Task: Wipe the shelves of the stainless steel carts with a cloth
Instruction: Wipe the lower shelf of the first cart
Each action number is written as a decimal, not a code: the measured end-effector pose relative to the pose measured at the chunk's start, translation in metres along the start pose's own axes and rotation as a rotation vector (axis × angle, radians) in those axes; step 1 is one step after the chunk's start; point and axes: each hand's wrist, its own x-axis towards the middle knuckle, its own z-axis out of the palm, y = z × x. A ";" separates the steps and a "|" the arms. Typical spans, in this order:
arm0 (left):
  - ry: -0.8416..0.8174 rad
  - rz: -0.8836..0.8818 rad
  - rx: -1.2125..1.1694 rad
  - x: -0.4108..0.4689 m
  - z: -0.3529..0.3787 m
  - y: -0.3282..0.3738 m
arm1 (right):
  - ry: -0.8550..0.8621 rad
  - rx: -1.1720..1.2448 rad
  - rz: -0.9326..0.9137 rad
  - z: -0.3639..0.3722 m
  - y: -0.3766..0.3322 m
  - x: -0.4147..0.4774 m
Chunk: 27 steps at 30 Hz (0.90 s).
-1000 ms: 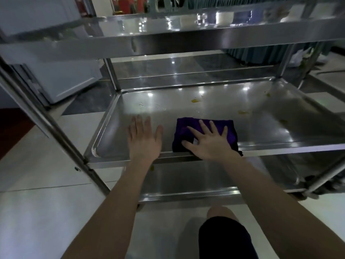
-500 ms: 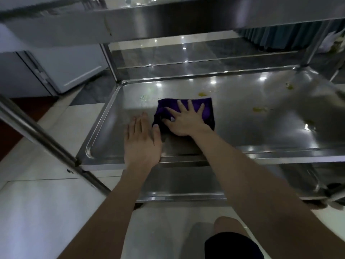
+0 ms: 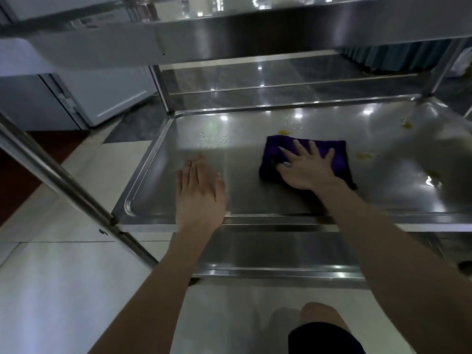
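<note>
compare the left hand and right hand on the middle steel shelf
The left hand lies flat on the bare stainless steel middle shelf, while the right hand presses on the folded purple cloth. The left hand's fingers are close together; the right hand's are spread. The left hand sits near the front edge, the right hand farther in. Both are palm down with straight fingers.

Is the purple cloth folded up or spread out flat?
Folded, it seems. The purple cloth is a thick, compact rectangle, pressed under the right hand on the shelf.
</note>
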 end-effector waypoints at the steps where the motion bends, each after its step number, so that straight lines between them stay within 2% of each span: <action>1: 0.002 -0.001 -0.008 0.001 0.001 -0.001 | 0.007 -0.005 -0.035 0.003 -0.028 0.006; 5: 0.007 -0.013 -0.048 0.004 -0.001 -0.008 | 0.008 -0.029 -0.216 0.011 -0.111 0.015; 8: -0.005 -0.055 -0.053 0.008 -0.006 -0.012 | 0.027 0.026 -0.236 0.011 -0.098 0.010; 12: 0.000 -0.061 -0.061 0.012 -0.004 -0.015 | 0.037 0.073 -0.184 0.006 -0.026 -0.001; 17: 0.010 -0.038 -0.060 0.022 0.006 -0.021 | 0.037 0.058 0.091 -0.010 0.142 -0.036; 20: -0.011 0.017 0.053 0.026 0.006 -0.016 | 0.041 0.034 0.173 -0.013 0.181 -0.053; 23: -0.015 0.074 0.034 0.021 0.002 0.027 | 0.068 0.034 0.156 -0.012 0.170 -0.057; 27: -0.145 0.198 -0.072 0.013 0.018 0.153 | 0.069 0.036 0.146 -0.012 0.156 -0.060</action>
